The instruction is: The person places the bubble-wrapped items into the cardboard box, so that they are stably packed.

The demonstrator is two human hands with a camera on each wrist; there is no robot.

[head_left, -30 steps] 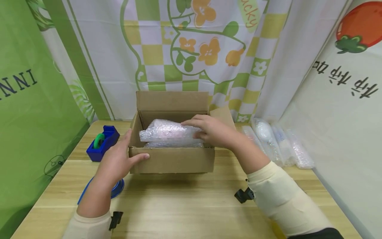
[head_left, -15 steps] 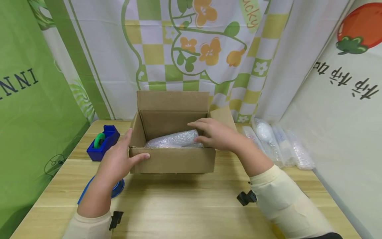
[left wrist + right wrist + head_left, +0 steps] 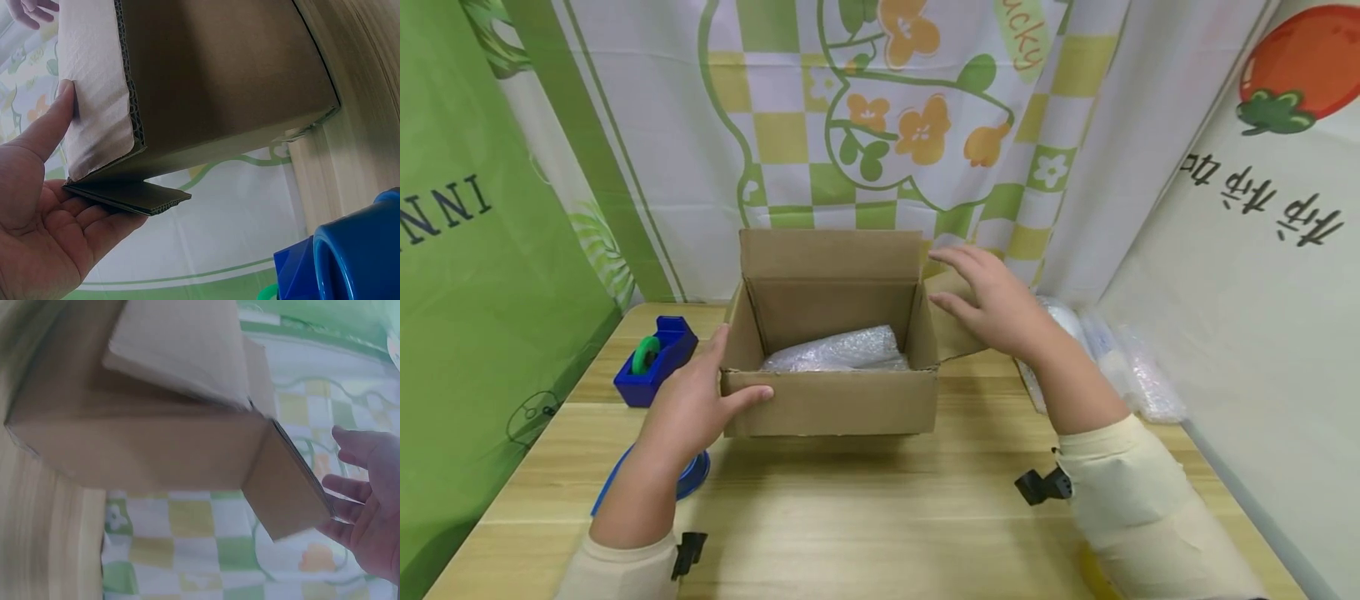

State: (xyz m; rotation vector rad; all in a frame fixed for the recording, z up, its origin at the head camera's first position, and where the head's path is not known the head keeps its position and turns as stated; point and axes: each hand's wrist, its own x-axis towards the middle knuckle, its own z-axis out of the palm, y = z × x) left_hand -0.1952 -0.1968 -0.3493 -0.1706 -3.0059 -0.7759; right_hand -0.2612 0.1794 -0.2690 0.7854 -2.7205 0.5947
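Note:
A cardboard box [image 3: 831, 404] stands on the wooden table with its back flap upright. Inside lie bubble-wrapped packages [image 3: 842, 346], partly hidden by the front wall. My left hand [image 3: 688, 408] holds the box's front left corner. In the left wrist view its thumb lies on the front flap [image 3: 100, 94], with the fingers behind the left flap [image 3: 131, 195]. My right hand [image 3: 992, 304] is over the right flap [image 3: 951, 321], fingers spread and holding nothing. The right wrist view shows its fingers [image 3: 344, 487] close to that flap's edge; whether they touch it I cannot tell.
A blue tape dispenser [image 3: 658, 362] with green tape stands left of the box. A blue ring-shaped object [image 3: 695, 475] lies near my left forearm. More bubble-wrapped packages [image 3: 1150, 375] lie at the right, partly behind my right arm. A patterned curtain [image 3: 880, 125] hangs behind the box.
A bubble-wrapped package under my right hand has dropped lower into the box. The right hand has since lifted out and moved right to the right flap. The left hand stays put.

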